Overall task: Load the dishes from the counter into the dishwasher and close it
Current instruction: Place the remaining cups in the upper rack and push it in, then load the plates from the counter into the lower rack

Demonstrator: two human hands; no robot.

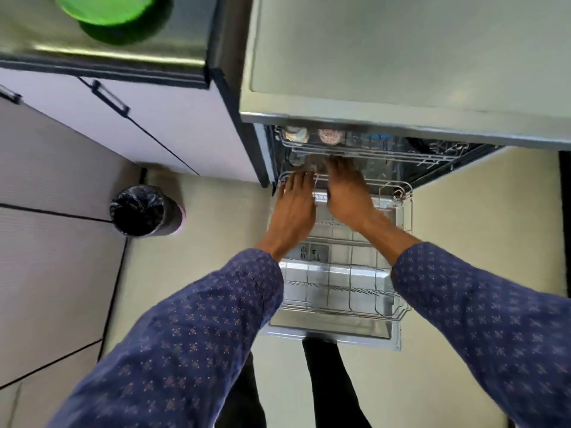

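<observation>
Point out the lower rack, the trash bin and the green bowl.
lower rack (pixel 343 291), head view, wire grid near its middle
trash bin (pixel 137 208), head view, black liner
green bowl (pixel 105 10), head view, its side

The scene was evenly and brightly lit by soft, diffuse light, with only faint shadows cast. A streak of glare was seen along the steel counter edge. Motion blur was spread throughout, worst on the green bowl. Straight lines were bent near the edges by wide-angle distortion.

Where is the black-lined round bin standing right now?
In the head view, the black-lined round bin stands on the floor, left of the open dishwasher, beside the cabinets.
</observation>
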